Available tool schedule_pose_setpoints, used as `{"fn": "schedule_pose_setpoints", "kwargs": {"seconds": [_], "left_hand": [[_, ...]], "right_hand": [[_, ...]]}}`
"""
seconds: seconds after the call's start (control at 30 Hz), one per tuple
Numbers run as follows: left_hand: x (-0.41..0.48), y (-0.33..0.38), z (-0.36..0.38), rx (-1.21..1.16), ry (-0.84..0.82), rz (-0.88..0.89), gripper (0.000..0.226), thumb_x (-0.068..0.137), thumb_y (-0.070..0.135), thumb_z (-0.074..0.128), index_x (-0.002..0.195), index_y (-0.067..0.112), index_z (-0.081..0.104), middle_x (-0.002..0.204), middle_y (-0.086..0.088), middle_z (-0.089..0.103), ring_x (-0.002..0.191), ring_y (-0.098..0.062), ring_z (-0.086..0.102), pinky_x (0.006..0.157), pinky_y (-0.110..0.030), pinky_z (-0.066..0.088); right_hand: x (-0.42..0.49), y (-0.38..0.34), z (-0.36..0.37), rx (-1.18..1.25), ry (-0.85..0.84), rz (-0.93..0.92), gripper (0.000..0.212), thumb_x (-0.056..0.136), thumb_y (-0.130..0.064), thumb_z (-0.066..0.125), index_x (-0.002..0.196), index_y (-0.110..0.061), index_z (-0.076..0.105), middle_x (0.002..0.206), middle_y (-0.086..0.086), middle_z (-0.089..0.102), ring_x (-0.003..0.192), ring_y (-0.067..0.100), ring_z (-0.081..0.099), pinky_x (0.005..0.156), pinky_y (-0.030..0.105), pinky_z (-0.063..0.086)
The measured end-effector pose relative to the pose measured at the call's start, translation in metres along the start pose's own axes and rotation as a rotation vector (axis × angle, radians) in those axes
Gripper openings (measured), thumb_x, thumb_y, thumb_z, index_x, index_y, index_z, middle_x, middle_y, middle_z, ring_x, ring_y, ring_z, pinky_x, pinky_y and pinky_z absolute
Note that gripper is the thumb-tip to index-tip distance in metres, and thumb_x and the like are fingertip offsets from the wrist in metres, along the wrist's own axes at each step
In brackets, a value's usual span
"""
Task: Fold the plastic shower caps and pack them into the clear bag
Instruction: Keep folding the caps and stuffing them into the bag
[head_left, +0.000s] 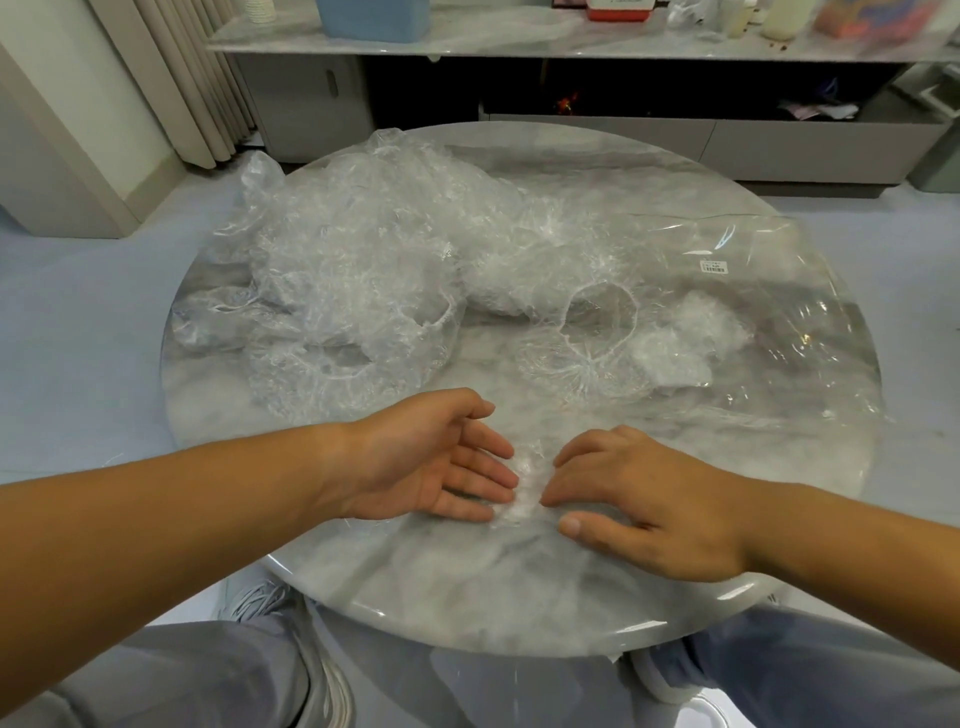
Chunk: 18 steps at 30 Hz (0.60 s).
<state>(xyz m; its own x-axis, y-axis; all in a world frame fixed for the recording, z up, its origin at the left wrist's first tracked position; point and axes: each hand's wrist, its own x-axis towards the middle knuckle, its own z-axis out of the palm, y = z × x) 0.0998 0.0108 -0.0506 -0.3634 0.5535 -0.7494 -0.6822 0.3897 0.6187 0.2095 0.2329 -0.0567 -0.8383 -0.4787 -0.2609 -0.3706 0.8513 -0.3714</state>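
In the head view, both hands are lying low on the round marble surface (519, 597), fingertips facing each other. The left hand (441, 462) is standing on its edge, palm turned toward the right one, fingers straight and slightly spread, their tips touching a small bunched shower cap (524, 483). The right hand (649, 504) is lying palm down, fingers gently bent, tips pressing the same cap from the other side, thumb stretched out. The cap is sitting squeezed between the 2 hands.

Beyond the left hand, a pile of loose caps (363, 249) is heaping up. Beyond the right hand, a single open cap (597, 332) is lying flat. Just right of that, the clear bag (810, 322) is lying flat, holding what look like 2 white folded bundles (711, 322).
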Motion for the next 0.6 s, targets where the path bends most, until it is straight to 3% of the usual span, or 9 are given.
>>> {"fn": "schedule_pose_setpoints", "kwargs": {"seconds": [0.13,0.27,0.37,0.47,0.53,0.6], "left_hand": [[0.002,0.007,0.002,-0.07,0.009,0.019,0.051,0.099,0.037,0.047,0.124,-0.006,0.061,0.112,-0.024,0.07,0.104,-0.034,0.07,0.093,-0.047,0.057],[0.008,0.005,0.011,-0.127,-0.051,-0.043,0.053,0.1,0.038,0.046,0.129,-0.005,0.056,0.122,-0.031,0.065,0.11,-0.041,0.068,0.095,-0.049,0.056],[0.013,0.001,0.013,-0.142,-0.083,-0.077,0.054,0.1,0.039,0.045,0.135,-0.002,0.05,0.125,-0.032,0.063,0.112,-0.045,0.066,0.102,-0.053,0.051],[0.015,0.001,0.012,-0.152,-0.093,-0.088,0.056,0.1,0.039,0.043,0.139,-0.001,0.047,0.127,-0.032,0.062,0.114,-0.046,0.065,0.106,-0.055,0.047],[0.014,0.001,0.011,-0.155,-0.101,-0.092,0.057,0.1,0.04,0.042,0.14,-0.001,0.046,0.127,-0.032,0.062,0.114,-0.047,0.064,0.107,-0.055,0.046],[0.014,0.002,0.012,-0.156,-0.108,-0.091,0.058,0.1,0.04,0.041,0.14,-0.001,0.046,0.126,-0.031,0.063,0.114,-0.047,0.064,0.107,-0.055,0.045]], "right_hand": [[-0.003,0.004,0.002,-0.028,0.012,-0.028,0.063,0.099,-0.065,0.019,0.132,-0.032,0.061,0.131,-0.024,0.06,0.137,-0.003,0.034,0.112,0.023,0.026],[-0.001,0.003,0.001,-0.036,-0.022,-0.03,0.063,0.099,-0.064,0.019,0.132,-0.032,0.063,0.134,-0.025,0.06,0.14,-0.006,0.027,0.114,0.019,0.021],[0.0,0.005,-0.004,0.277,0.045,0.121,0.05,0.102,-0.056,0.035,0.115,-0.026,0.073,0.121,-0.018,0.067,0.131,-0.01,0.042,0.108,0.013,0.03],[0.005,0.013,-0.012,0.55,0.354,0.345,0.033,0.103,-0.043,0.048,0.102,-0.024,0.075,0.104,-0.008,0.074,0.104,0.007,0.066,0.096,0.028,0.05],[0.01,0.02,-0.018,0.563,0.325,0.511,0.034,0.101,-0.042,0.051,0.099,-0.015,0.072,0.1,0.006,0.073,0.094,0.024,0.068,0.092,0.042,0.054],[0.012,0.022,-0.021,0.669,0.166,0.613,0.038,0.099,-0.048,0.052,0.098,-0.014,0.072,0.095,0.009,0.071,0.081,0.024,0.065,0.089,0.043,0.056]]}}
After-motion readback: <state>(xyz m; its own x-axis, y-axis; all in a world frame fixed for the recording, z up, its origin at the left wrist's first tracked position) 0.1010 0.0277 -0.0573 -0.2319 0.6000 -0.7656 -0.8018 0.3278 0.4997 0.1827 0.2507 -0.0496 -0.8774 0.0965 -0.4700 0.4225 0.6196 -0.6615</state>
